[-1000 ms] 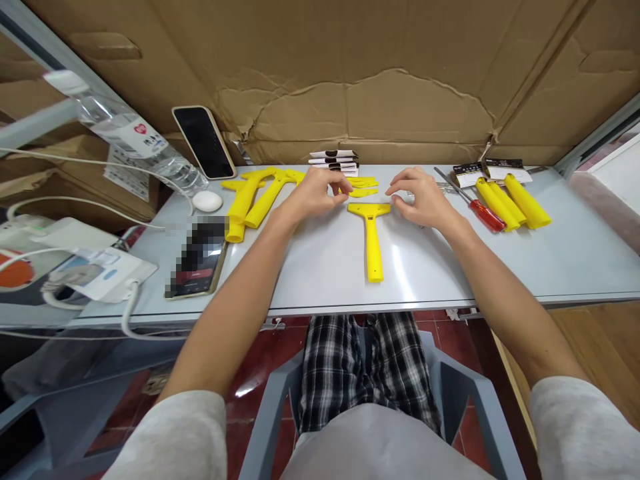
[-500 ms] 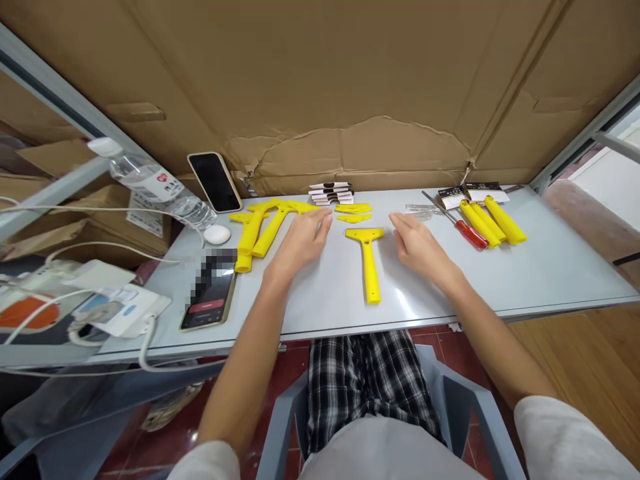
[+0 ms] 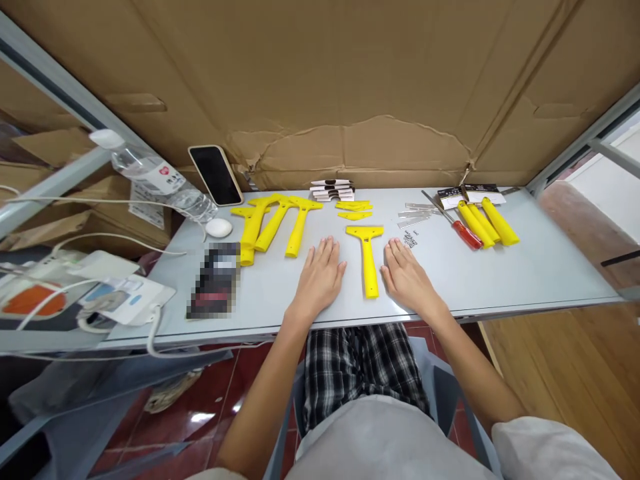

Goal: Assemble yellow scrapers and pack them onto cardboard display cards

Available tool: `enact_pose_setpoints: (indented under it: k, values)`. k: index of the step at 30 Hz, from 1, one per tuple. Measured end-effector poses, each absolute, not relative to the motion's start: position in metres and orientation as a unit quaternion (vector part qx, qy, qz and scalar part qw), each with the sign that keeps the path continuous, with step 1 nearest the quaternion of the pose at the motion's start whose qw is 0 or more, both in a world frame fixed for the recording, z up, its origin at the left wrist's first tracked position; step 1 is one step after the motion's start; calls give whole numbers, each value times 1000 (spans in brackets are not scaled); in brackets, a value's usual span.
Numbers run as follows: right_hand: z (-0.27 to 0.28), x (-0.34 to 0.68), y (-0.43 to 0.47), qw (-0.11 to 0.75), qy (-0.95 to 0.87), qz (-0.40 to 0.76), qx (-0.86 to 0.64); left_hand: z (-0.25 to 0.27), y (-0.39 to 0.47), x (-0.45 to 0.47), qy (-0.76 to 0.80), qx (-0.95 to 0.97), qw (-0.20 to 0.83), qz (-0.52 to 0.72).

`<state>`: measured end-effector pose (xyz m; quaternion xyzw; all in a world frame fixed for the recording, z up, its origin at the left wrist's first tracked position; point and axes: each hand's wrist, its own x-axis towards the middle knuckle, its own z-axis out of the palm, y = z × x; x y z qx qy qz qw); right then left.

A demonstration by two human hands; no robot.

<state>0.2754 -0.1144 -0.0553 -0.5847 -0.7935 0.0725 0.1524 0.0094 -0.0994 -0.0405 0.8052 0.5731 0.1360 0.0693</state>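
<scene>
A yellow T-shaped scraper handle (image 3: 369,263) lies on the grey table (image 3: 270,300) between my hands, its wide head pointing away from me. My left hand (image 3: 320,275) rests flat on the tabletop to its left, fingers stretched out and holding nothing. On the other side, my right hand (image 3: 406,275) also lies flat, empty, close beside the handle. Several similar yellow scraper handles (image 3: 270,227) are grouped to the left. Thin yellow plastic pieces (image 3: 354,211) sit beyond the middle handle. Small metal blades (image 3: 414,213) and a pile of tiny dark screws (image 3: 411,239) lie past my right hand.
At right are a red-handled screwdriver (image 3: 467,235) and yellow tubes (image 3: 487,223) by black-and-white packets (image 3: 453,197). Folded white-and-black cards (image 3: 332,190) stand at the back. A phone (image 3: 216,175), a water bottle (image 3: 155,177), a white oval object (image 3: 219,228) and cables are at left.
Both hands have come back toward me and lowered flat onto the table. The left one uncovered a yellow handle; the right one uncovered the small screws. The middle handle stays in place.
</scene>
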Motion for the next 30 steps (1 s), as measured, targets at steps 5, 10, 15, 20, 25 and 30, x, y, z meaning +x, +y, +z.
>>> enact_pose_setpoints:
  k: [5,10,15,20,25,30]
  values:
    - [-58,276,-115,155,-792,78,-586,-41,-101,12,574,807,55,127]
    - [-57,276,-115,153,-796,88,-579,-41,-102,11,577,805,51,126]
    - [-56,275,-116,139,-792,86,-589,-38,-103,12,578,805,63,115]
    - [-53,276,-118,135,-792,93,-588,-38,-104,12,578,804,61,123]
    - [-48,274,-118,121,-786,106,-597,-38,-104,12,580,802,68,122]
    - [-39,282,-121,172,-802,87,-565,-34,-105,13,582,803,68,109]
